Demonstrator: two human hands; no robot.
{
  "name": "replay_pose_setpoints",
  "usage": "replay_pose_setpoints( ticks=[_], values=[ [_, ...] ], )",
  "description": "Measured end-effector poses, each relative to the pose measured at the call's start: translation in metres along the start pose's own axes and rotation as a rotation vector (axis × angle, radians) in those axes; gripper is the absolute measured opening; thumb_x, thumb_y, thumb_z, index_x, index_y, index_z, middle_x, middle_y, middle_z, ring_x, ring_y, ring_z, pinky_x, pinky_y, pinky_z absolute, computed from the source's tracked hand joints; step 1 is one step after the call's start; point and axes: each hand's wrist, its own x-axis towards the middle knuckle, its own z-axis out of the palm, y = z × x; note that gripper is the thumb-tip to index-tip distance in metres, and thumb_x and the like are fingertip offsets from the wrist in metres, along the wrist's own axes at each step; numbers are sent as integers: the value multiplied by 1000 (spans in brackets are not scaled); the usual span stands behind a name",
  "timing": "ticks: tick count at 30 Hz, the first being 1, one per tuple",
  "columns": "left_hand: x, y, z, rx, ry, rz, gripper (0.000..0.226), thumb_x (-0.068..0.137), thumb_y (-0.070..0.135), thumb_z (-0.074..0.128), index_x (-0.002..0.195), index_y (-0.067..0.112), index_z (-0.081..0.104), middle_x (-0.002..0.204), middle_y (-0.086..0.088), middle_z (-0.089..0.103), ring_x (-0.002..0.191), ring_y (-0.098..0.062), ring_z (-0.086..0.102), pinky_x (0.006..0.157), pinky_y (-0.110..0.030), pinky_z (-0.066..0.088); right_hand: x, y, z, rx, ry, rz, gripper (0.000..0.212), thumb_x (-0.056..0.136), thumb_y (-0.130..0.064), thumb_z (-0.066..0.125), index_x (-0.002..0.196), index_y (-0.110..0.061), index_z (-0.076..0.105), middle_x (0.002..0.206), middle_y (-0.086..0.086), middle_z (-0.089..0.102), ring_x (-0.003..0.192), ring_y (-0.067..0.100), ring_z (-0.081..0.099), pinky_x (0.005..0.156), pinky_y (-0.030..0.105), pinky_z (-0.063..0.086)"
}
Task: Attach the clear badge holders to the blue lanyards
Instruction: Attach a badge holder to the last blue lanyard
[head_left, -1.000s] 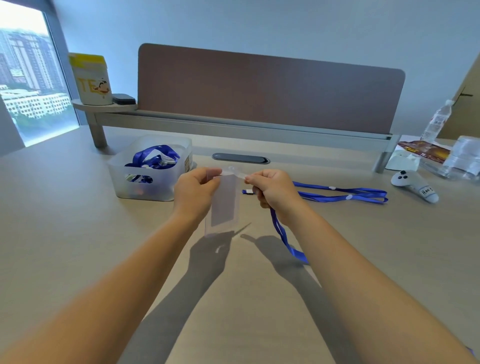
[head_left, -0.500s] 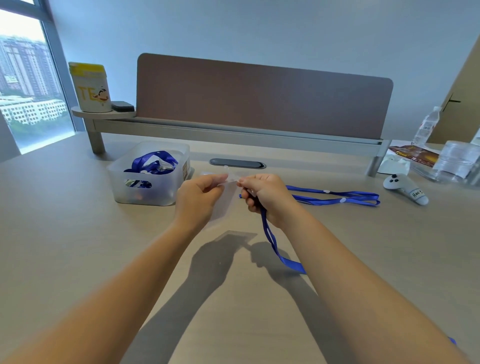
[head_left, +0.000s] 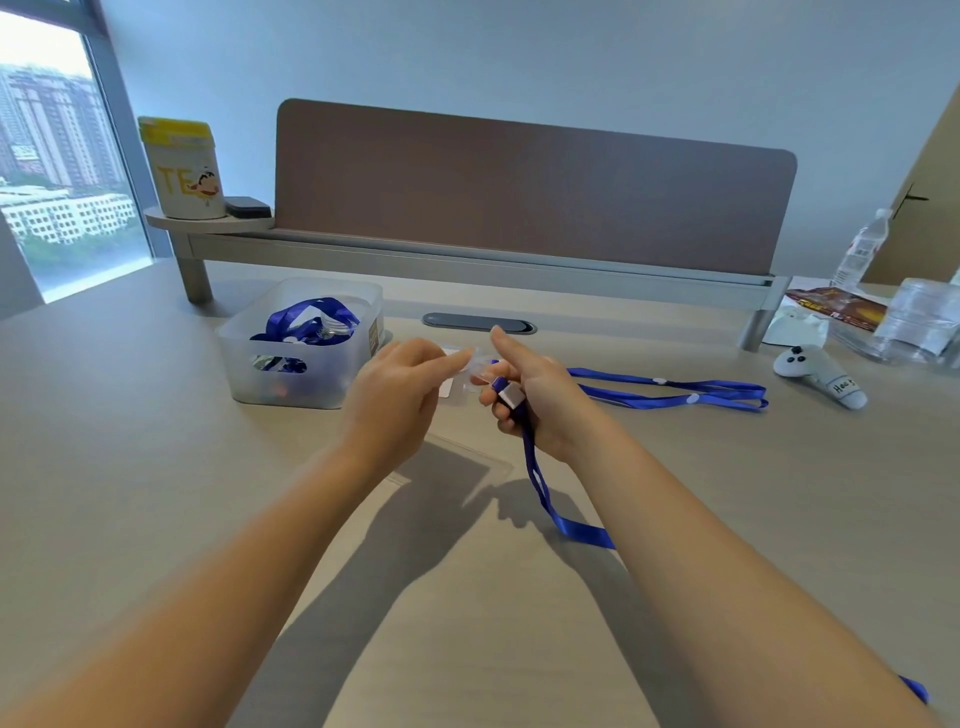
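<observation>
Your left hand (head_left: 395, 387) pinches the top edge of the clear badge holder (head_left: 457, 371) between thumb and fingertips, and the holder lies nearly flat, stretching from those fingertips toward your right hand (head_left: 540, 395). The right hand has its lower fingers curled around the blue lanyard (head_left: 535, 467) just below its pale clip end (head_left: 508, 395), while the index finger stands lifted and straight, off the work. The strap drops from under that fist to the desk (head_left: 156, 467) and trails away beneath your right forearm. The holder's slot seems to sit right between your two sets of fingertips, though the clear plastic makes its exact spot hard to tell. To do this well, keep the left pinch close beside the slot so the thin plastic does not buckle, bring the clip up to it with the right thumb and index finger, and feed the strap through squarely rather than at a slant. Hold the lanyard short, near the clip, so the hanging length does not tug it back out. A second lanyard (head_left: 670, 392) lies beyond your right knuckles, and the bin (head_left: 296, 358) with more sits past your left fingers.
</observation>
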Motion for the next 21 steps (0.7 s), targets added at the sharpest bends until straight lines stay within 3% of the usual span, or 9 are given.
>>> replay_pose_setpoints(
  ticks=[4, 10, 14, 17, 19, 21],
  values=[
    [-1, 0, -5, 148, -50, 54, 39, 58, -13, 75, 93, 4, 70, 77, -21, 71, 63, -35, 66, 52, -39, 56, 0, 3, -1, -28, 17, -45, 33, 90, -38, 50, 73, -11, 57, 61, 2, 53, 50, 10, 42, 52, 19, 39],
    [-1, 0, -6, 233, -85, 117, 46, 51, -9, 80, 93, 7, 71, 77, -19, 72, 65, -35, 67, 55, -41, 56, 2, 6, -1, -44, 4, -85, 25, 91, -29, 51, 74, -12, 59, 63, 2, 55, 51, 8, 45, 52, 19, 41],
    [-2, -7, 1, 101, -82, 50, 40, 61, -13, 72, 98, 3, 69, 79, -21, 71, 66, -37, 66, 56, -44, 55, 3, 5, 0, -31, -4, -123, 24, 93, -20, 49, 74, -11, 59, 64, 2, 57, 50, 9, 45, 51, 18, 41],
    [-1, -6, 3, -8, -121, -22, 38, 71, -8, 66, 108, 3, 64, 92, -21, 70, 79, -39, 65, 65, -46, 54, 4, 5, 0, -43, -5, -153, 22, 92, -16, 49, 74, -10, 60, 64, 1, 58, 50, 9, 47, 48, 16, 43],
    [3, -1, 2, -119, -162, -145, 38, 81, 2, 61, 119, 8, 57, 108, -16, 65, 95, -31, 59, 80, -41, 50, 5, 5, 0, -80, 12, -181, 22, 92, -14, 49, 72, -11, 60, 63, 0, 58, 50, 8, 48, 47, 14, 44],
    [8, 5, -2, -317, -185, -300, 35, 86, 13, 56, 121, 10, 55, 109, -8, 61, 96, -19, 54, 85, -31, 45, 5, 5, 1, -110, 27, -211, 24, 91, -12, 49, 70, -12, 59, 62, 0, 58, 51, 8, 48, 48, 15, 43]
  ],
)
